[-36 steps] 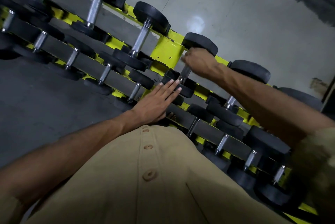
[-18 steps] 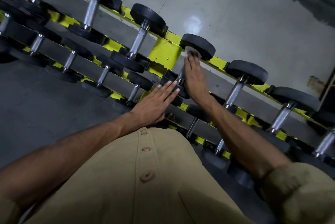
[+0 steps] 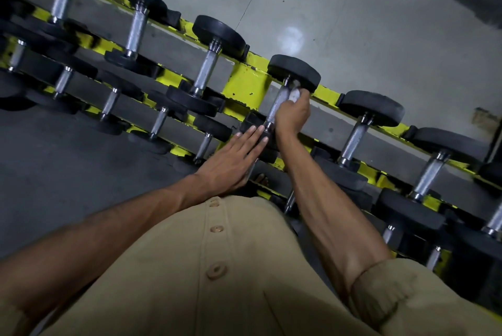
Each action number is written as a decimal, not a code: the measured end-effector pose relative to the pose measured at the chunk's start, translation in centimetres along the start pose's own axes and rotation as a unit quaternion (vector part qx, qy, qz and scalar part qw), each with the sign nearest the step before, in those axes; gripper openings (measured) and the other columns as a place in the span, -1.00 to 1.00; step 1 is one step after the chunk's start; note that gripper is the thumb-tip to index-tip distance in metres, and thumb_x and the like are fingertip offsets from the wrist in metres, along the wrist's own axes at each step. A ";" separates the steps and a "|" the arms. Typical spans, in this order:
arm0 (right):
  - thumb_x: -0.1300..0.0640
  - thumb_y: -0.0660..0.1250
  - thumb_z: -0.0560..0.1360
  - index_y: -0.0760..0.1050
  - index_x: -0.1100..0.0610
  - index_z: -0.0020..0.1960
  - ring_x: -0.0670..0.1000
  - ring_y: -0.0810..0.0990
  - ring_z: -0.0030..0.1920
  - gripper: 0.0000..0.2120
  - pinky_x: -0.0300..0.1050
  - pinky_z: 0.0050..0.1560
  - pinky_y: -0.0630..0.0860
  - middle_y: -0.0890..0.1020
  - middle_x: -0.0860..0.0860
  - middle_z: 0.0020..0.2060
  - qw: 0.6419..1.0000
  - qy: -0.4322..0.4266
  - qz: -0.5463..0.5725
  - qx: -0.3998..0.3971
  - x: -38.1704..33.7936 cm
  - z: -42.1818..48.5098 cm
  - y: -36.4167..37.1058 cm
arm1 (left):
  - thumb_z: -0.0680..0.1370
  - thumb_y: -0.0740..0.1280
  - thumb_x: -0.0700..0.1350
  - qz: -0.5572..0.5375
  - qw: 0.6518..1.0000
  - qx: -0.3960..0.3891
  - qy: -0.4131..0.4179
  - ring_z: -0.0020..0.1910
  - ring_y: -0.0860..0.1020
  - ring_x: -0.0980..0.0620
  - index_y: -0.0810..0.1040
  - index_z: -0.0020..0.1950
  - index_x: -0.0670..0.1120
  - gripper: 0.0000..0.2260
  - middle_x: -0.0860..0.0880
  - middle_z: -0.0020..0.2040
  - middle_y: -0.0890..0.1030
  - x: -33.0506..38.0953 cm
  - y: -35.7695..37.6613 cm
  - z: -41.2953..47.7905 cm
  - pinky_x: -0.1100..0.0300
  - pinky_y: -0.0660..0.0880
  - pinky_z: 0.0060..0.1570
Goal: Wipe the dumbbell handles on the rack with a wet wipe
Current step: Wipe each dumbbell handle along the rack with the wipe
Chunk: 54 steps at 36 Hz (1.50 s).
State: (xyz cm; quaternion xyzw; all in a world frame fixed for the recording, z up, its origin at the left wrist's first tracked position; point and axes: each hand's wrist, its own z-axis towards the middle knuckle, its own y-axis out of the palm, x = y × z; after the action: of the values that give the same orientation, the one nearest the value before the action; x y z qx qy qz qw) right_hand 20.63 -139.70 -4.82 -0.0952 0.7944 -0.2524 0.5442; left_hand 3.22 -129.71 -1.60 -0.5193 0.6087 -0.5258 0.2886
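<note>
Right hand [image 3: 292,115] grips a crumpled white wet wipe [image 3: 294,94] against the knurled steel handle [image 3: 277,103] of a top-row dumbbell, near its far round black rubber head [image 3: 294,70]. Left hand [image 3: 233,161] lies flat, fingers straight, on the near head. Rack [image 3: 244,85]: chipped yellow steel, grey rails.

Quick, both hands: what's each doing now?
Left hand: open, flat on a dumbbell head.
Right hand: holding the wet wipe against the handle.
</note>
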 end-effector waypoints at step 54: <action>0.00 0.03 0.63 0.55 0.12 0.25 0.17 0.54 0.25 -0.59 0.19 0.55 0.12 0.67 0.11 0.10 0.438 -0.618 -0.547 -0.357 -0.8 3.1 -3.6 | 0.61 0.31 0.05 0.026 1.000 -0.008 0.005 0.68 -0.25 -0.21 -0.27 0.69 -0.20 -0.08 -0.25 0.67 -0.31 -0.1 0.5 0.2 -0.17 0.00 0.63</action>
State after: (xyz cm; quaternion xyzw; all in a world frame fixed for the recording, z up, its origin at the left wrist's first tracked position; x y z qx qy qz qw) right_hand 23.34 -143.35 -3.23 -0.8263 0.0495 -0.0653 0.5572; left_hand 3.31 -129.70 -2.16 -0.5028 0.6280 -0.5155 0.2950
